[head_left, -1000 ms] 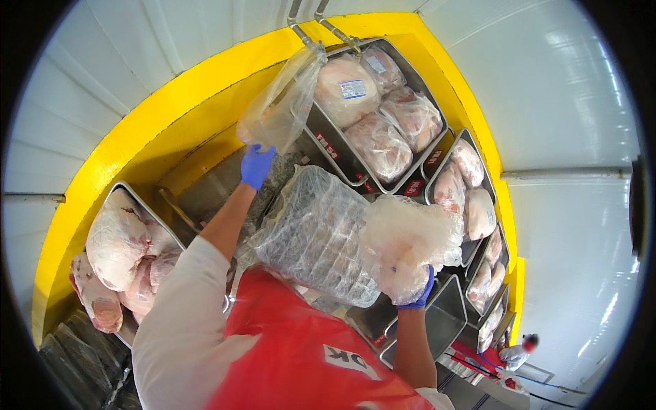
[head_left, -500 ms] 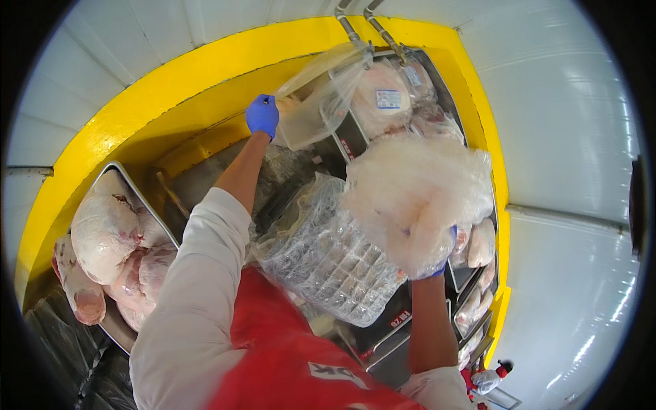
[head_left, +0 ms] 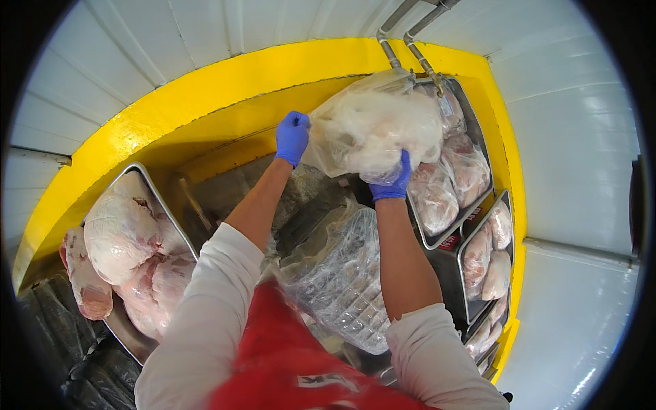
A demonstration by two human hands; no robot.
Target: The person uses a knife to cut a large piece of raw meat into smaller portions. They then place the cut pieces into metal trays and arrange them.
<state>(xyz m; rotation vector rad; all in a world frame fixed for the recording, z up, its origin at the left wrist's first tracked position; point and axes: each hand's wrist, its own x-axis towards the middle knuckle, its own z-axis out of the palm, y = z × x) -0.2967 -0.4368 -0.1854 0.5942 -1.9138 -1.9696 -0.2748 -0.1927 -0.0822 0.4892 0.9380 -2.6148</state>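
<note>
My left hand (head_left: 292, 139) in a blue glove is closed on the left edge of a clear plastic bag (head_left: 342, 106). My right hand (head_left: 389, 179), also gloved in blue, grips a bunch of whitish crumpled plastic (head_left: 400, 126) against that bag, over the back of the workspace. Below my hands lies a sheet of clear bubbly plastic packaging (head_left: 335, 280). Just right of my right hand is a steel tub of wrapped meat pieces (head_left: 468, 174), partly hidden by the plastic.
Steel tubs hold large raw meat pieces at left (head_left: 119, 232) and wrapped meat at right (head_left: 495, 266). Metal pipes (head_left: 420, 48) come down over a yellow ledge (head_left: 273, 72) along the white panel wall (head_left: 567, 102). Dark plastic (head_left: 61, 342) lies at lower left.
My right hand has carried the crumpled plastic up and left to the bag held by my left hand. My left hand has moved slightly right.
</note>
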